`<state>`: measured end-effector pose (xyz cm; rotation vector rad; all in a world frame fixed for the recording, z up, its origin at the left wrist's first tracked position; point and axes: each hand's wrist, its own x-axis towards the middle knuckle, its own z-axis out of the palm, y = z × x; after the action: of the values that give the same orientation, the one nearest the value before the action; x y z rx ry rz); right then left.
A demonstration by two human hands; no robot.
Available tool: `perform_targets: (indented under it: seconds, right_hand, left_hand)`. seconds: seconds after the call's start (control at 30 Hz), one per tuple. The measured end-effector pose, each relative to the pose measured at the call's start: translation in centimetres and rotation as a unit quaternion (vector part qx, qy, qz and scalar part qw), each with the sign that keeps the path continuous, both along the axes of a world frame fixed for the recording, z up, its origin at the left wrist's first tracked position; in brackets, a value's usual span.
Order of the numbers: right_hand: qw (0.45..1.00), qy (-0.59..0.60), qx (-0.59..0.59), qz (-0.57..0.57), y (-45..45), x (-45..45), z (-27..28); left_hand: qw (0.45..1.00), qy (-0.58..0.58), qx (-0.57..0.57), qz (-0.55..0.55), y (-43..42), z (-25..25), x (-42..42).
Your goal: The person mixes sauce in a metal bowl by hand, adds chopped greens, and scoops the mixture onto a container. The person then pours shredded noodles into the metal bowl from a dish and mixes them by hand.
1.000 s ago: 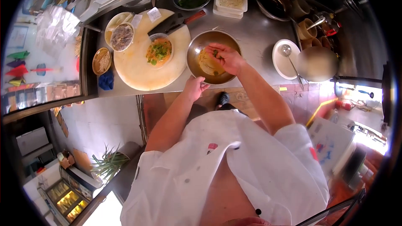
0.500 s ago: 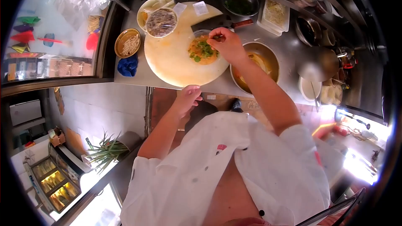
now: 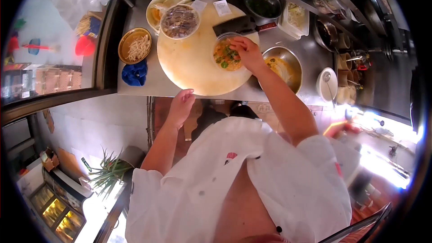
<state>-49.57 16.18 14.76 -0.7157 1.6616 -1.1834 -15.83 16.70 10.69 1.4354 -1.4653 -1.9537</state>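
My right hand (image 3: 247, 54) is over the right side of a bowl of orange-toned food topped with chopped green herbs (image 3: 225, 58). Its fingers are bent together at the herbs, and what they hold, if anything, is hidden. The bowl stands on the round chopping board (image 3: 189, 69). My left hand (image 3: 181, 107) hangs by the board's front edge, holding nothing, its fingers loosely stretched. Behind the bowl lies a cleaver (image 3: 236, 25) with a red-ended handle. Just right of my right forearm is a metal bowl (image 3: 292, 69) with yellowish liquid.
A film-covered bowl of sliced meat (image 3: 180, 21) stands at the board's back left. Left of the board are a brown bowl of white shreds (image 3: 136, 47) and a blue cloth (image 3: 134, 73). Greens fill a dark bowl (image 3: 262, 6) behind. A white bowl (image 3: 325, 85) holds a ladle.
My right hand has come down from above the bowl to the herbs. My left hand has moved slightly left and its fingers have straightened. The whole view has shifted a little.
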Motion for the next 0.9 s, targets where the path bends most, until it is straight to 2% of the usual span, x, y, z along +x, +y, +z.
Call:
perform_targets:
  seconds: [0.03, 0.23, 0.47, 0.63, 0.7, 0.8, 0.9]
  right_hand:
    - [0.999, -0.021, 0.013, -0.024, -0.3, 0.1, 0.8]
    - [0.984, -0.113, 0.067, -0.119, -1.0, -0.3, 0.7]
    - [0.978, -0.16, 0.057, -0.118, -1.0, 0.0, -1.5]
    - [0.971, -0.21, 0.059, -0.102, -0.6, -0.2, -1.3]
    - [0.962, -0.242, 0.077, -0.103, -0.8, -0.2, 0.0]
    - [0.956, -0.23, 0.078, -0.166, -0.9, 0.7, 2.8]
    - [0.969, -0.184, 0.05, -0.159, -1.5, 1.7, 5.6]
  left_hand:
    - [0.998, 0.007, -0.064, -0.011, -0.2, -0.2, -0.6]
    - [0.972, -0.014, -0.225, -0.066, -3.9, 3.8, -6.9]
    - [0.981, 0.013, -0.185, -0.058, -5.5, 4.0, -9.6]
    - [0.988, 0.003, -0.141, -0.057, -5.0, 1.6, -7.6]
    - [0.99, 0.004, -0.129, -0.049, -4.9, 1.4, -7.0]
    - [0.992, 0.012, -0.124, -0.035, -4.8, 1.3, -6.4]
    - [0.991, 0.016, -0.134, -0.02, -4.7, 1.3, -5.8]
